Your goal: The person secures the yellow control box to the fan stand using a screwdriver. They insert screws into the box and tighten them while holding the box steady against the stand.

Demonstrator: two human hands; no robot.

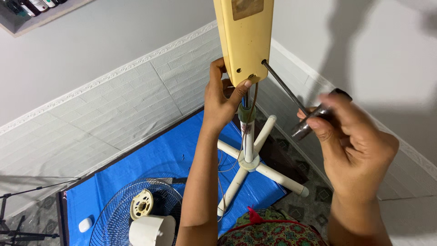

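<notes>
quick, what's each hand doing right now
Left hand: closed on the lower end of the yellow fan housing.
Right hand: closed on the screwdriver.

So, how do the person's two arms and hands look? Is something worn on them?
Both forearms are bare: no sleeves reach into view. The left hand shows no glove, ring, watch or bracelet. The right hand is also ungloved, with no ring or wrist band visible. Fingernails look short and unpainted. No markings can be seen on either arm.

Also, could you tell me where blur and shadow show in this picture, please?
In the head view, the right hand gripping the screwdriver is motion-blurred; the left hand on the yellow fan housing is sharp; large soft shadows fall on the wall at upper right.
</notes>
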